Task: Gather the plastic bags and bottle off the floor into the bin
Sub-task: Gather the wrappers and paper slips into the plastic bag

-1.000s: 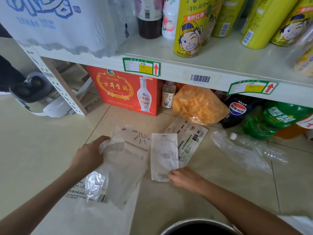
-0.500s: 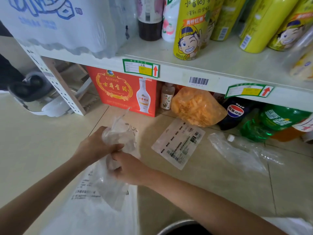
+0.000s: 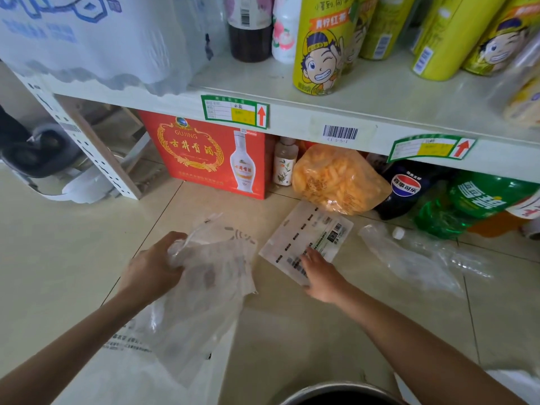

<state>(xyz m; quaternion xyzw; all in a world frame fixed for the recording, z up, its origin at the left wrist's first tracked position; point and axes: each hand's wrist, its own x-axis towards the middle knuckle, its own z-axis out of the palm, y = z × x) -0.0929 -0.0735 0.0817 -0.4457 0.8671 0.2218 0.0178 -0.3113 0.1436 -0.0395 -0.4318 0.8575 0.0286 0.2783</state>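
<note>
Left hand closed in a fist around a bunch of clear plastic bags, which hang crumpled below and to the right of the grip, above the floor. Right hand reaches forward, fingers spread and laid flat on the near edge of a printed flat bag lying on the tile floor; no pinch visible, though the fingertips are blurred and a slight curl cannot be ruled out. A larger white printed bag spreads under the left forearm at the near left. To the right of the printed flat bag, apart from it, lies a clear plastic bottle with a white cap, partly overlapped by a loose clear bag. Rim of a round metal bin shows at the near bottom edge, between the forearms. Farther off, under the shelf, stand a red box, a small bottle, an orange snack bag touching the far corner of the printed flat bag, a dark cola bottle and a green soda bottle. Yellow cans line the shelf top.
</note>
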